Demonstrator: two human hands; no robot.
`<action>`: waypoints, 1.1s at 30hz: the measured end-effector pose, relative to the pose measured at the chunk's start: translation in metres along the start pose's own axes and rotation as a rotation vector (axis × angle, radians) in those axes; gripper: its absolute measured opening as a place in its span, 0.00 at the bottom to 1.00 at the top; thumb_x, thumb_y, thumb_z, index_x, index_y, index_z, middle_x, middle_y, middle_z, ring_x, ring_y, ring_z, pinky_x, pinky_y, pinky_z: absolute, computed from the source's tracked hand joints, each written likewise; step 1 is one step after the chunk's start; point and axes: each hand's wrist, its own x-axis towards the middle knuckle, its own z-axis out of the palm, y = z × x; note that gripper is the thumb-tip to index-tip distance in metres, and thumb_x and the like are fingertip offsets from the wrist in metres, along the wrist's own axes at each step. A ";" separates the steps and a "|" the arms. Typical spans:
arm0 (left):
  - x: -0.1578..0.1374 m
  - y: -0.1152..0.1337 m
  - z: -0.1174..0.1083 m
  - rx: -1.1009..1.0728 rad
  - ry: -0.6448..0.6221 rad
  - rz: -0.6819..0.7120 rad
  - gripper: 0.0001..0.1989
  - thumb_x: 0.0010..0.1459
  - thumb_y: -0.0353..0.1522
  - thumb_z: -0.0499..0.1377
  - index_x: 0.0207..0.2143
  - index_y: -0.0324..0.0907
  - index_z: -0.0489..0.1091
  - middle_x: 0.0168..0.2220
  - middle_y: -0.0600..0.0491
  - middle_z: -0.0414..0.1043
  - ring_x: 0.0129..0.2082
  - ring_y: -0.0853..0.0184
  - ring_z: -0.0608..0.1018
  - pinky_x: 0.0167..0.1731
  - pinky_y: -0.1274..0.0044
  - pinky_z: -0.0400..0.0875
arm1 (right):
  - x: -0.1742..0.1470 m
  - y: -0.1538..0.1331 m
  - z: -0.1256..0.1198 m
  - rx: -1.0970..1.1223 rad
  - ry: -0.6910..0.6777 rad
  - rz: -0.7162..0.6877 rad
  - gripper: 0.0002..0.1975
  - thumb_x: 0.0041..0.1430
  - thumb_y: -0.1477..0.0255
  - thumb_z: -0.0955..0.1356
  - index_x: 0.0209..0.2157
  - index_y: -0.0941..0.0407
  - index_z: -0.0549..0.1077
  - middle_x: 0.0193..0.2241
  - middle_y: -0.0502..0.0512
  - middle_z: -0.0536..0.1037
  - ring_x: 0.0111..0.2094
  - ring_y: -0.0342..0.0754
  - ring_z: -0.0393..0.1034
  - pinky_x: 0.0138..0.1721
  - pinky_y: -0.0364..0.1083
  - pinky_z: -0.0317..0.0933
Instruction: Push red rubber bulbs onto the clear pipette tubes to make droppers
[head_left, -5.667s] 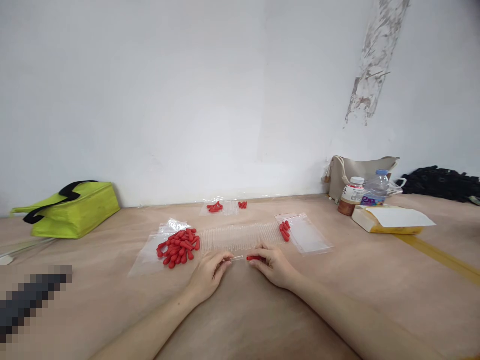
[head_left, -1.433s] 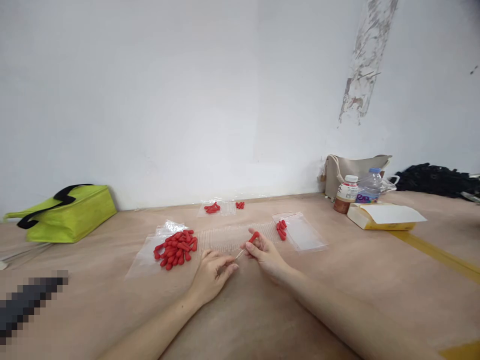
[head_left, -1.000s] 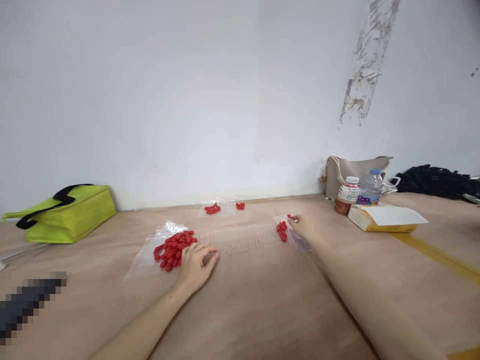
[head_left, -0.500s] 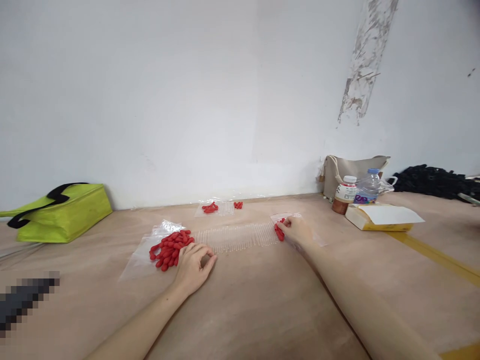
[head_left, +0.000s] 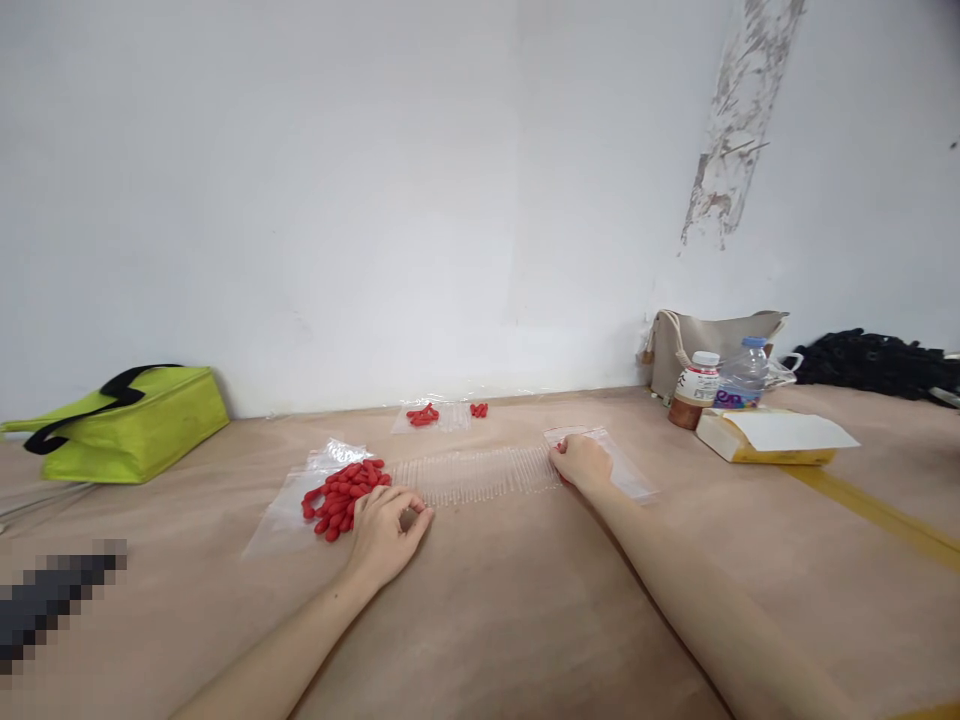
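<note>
A heap of red rubber bulbs (head_left: 345, 497) lies on a clear plastic bag at the left. Thin clear tubes (head_left: 480, 474) lie side by side in a row from that heap toward the right. My left hand (head_left: 386, 530) rests at the heap's right edge, over the row's left end. Its thumb and index tips come together; whatever is between them is too small to tell. At the row's right end, my right hand (head_left: 583, 462) is closed over red bulbs on another clear bag (head_left: 634, 480). Only slivers of red show around its fingers.
Behind the row, a small clear bag (head_left: 454, 418) lies with red bulbs near it. A green bag (head_left: 135, 425) stands at the left. Toward the back right are a brown bottle (head_left: 691, 395), a water bottle (head_left: 744, 372), a tissue pack (head_left: 780, 440), a grey bag and a black heap.
My right hand has turned and closed further over the red bulbs, covering most of them. My left hand stays in place. The whole view has shifted slightly.
</note>
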 end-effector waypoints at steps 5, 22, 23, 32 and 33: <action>0.001 -0.003 -0.001 0.032 0.027 -0.094 0.10 0.51 0.39 0.53 0.22 0.45 0.68 0.33 0.55 0.71 0.36 0.61 0.67 0.38 0.67 0.56 | -0.006 -0.006 -0.010 0.028 -0.001 -0.005 0.16 0.51 0.63 0.60 0.25 0.57 0.74 0.28 0.60 0.75 0.33 0.51 0.69 0.29 0.44 0.56; 0.057 -0.012 0.004 0.288 -0.053 -0.193 0.10 0.47 0.36 0.53 0.23 0.44 0.73 0.38 0.46 0.68 0.43 0.53 0.64 0.39 0.64 0.55 | -0.096 -0.023 -0.018 0.417 -0.204 -0.679 0.10 0.48 0.62 0.66 0.27 0.55 0.71 0.28 0.50 0.74 0.29 0.42 0.66 0.29 0.40 0.55; 0.060 -0.012 0.008 0.295 -0.056 -0.205 0.10 0.46 0.36 0.53 0.22 0.44 0.73 0.37 0.45 0.68 0.43 0.52 0.64 0.39 0.64 0.55 | -0.097 -0.024 -0.019 0.431 -0.209 -0.690 0.10 0.48 0.63 0.67 0.30 0.55 0.70 0.30 0.50 0.74 0.31 0.43 0.67 0.31 0.41 0.56; 0.079 -0.014 0.024 0.351 -0.095 -0.304 0.10 0.43 0.36 0.55 0.23 0.39 0.72 0.36 0.41 0.70 0.43 0.47 0.65 0.39 0.61 0.54 | -0.102 -0.028 -0.018 0.292 -0.250 -0.817 0.12 0.54 0.68 0.63 0.40 0.52 0.70 0.34 0.53 0.73 0.36 0.46 0.66 0.34 0.42 0.55; 0.081 -0.014 0.025 0.352 -0.102 -0.318 0.10 0.42 0.36 0.56 0.24 0.38 0.72 0.36 0.40 0.70 0.44 0.46 0.65 0.39 0.61 0.53 | -0.103 -0.028 -0.017 0.279 -0.247 -0.827 0.11 0.54 0.68 0.62 0.39 0.52 0.71 0.34 0.52 0.72 0.36 0.46 0.66 0.34 0.42 0.55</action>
